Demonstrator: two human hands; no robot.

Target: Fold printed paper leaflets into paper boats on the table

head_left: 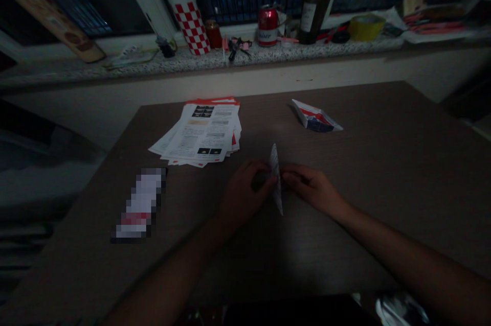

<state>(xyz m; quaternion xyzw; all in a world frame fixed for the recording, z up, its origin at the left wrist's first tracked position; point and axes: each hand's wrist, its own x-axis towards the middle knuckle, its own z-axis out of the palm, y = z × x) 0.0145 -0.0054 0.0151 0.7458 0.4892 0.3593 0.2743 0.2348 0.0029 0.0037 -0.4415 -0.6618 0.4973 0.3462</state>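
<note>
Between my two hands a folded piece of printed paper (pixel 275 162) stands nearly edge-on, pointed at its top and bottom. My left hand (pixel 247 188) pinches it from the left, thumb on the near side. From the right, my right hand (pixel 310 185) grips the same paper with bent fingers; its fingertips are partly hidden behind the fold. Farther back on the right lies a folded paper boat (pixel 316 117) in white, red and dark blue, apart from both hands.
A fanned stack of printed sheets (pixel 195 134) lies at the back left of the table (pixel 383 162). Nearer on the left is a blurred-out phone (pixel 140 203). Along the windowsill (pixel 146 66) stand a checkered bottle (pixel 187 14), a red can (pixel 267 27), a dark bottle (pixel 312 12) and yellow tape (pixel 366 27).
</note>
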